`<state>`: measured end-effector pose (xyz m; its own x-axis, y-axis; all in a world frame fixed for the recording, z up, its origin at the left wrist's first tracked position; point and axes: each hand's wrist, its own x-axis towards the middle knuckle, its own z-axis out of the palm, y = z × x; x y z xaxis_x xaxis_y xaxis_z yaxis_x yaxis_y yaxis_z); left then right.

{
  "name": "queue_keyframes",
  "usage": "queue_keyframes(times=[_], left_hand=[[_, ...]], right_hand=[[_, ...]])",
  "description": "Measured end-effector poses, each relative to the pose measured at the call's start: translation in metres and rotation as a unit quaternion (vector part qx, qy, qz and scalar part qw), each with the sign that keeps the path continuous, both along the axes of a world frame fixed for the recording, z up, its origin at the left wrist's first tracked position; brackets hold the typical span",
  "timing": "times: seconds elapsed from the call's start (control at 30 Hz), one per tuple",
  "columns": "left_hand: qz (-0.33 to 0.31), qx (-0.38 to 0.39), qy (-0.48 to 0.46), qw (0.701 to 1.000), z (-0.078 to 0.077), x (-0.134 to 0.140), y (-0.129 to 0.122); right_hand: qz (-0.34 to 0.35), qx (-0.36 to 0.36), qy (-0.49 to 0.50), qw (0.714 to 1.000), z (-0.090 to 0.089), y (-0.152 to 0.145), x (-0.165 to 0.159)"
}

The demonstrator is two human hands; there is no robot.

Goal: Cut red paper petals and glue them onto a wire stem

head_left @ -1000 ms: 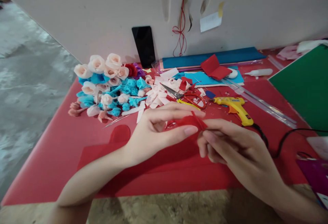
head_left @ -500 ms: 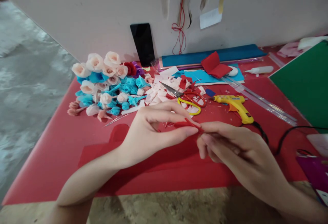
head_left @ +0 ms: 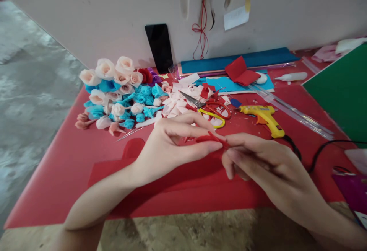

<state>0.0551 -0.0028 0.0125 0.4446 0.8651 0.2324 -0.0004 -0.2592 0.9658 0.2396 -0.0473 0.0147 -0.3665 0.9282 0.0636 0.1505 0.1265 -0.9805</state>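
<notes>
Between my two hands is a small piece of red crepe paper (head_left: 207, 137), folded or curled and partly covered by the fingers. My left hand (head_left: 174, 145) pinches it between thumb and forefinger. From the other side, my right hand (head_left: 258, 159) grips its right end with thumb and fingertips. Red paper sheets (head_left: 111, 168) lie flat on the table under my left forearm. Just beyond the hands rest scissors (head_left: 212, 118) with yellow and red handles, on a heap of pale pink and red paper scraps (head_left: 177, 100).
Paper roses (head_left: 106, 69) in peach, blue and pink crowd the left of the red table (head_left: 57, 174). A yellow glue gun (head_left: 265, 117) with a black cord lies at right. Behind are a phone (head_left: 159, 48), blue paper (head_left: 237, 59) and a glue bottle (head_left: 291, 76). A green board (head_left: 341, 90) stands far right.
Both hands keep their pinch on the red crepe paper. The right fingers have shifted very slightly; otherwise only a small camera movement shows.
</notes>
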Motion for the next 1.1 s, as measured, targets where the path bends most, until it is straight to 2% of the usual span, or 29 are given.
queue_keyframes(times=[0.17,0.43,0.73,1.1], left_hand=[[-0.003,-0.027,-0.008,1.0,-0.0014,-0.0005,-0.0004],[0.002,-0.045,-0.031,0.998,-0.0049,0.0014,-0.0007],[-0.008,-0.074,-0.07,0.995,-0.0073,0.0038,-0.0015],[0.018,-0.041,-0.045,0.998,-0.0074,0.0043,-0.0029]], right_hand=[[0.022,-0.015,0.001,1.0,-0.0025,-0.0028,0.0037],[0.022,0.024,-0.002,0.999,-0.006,-0.0027,0.0024],[0.023,0.02,-0.003,1.0,-0.0056,-0.0019,0.0031],[0.023,0.026,-0.009,0.999,-0.0069,-0.0009,0.0005]])
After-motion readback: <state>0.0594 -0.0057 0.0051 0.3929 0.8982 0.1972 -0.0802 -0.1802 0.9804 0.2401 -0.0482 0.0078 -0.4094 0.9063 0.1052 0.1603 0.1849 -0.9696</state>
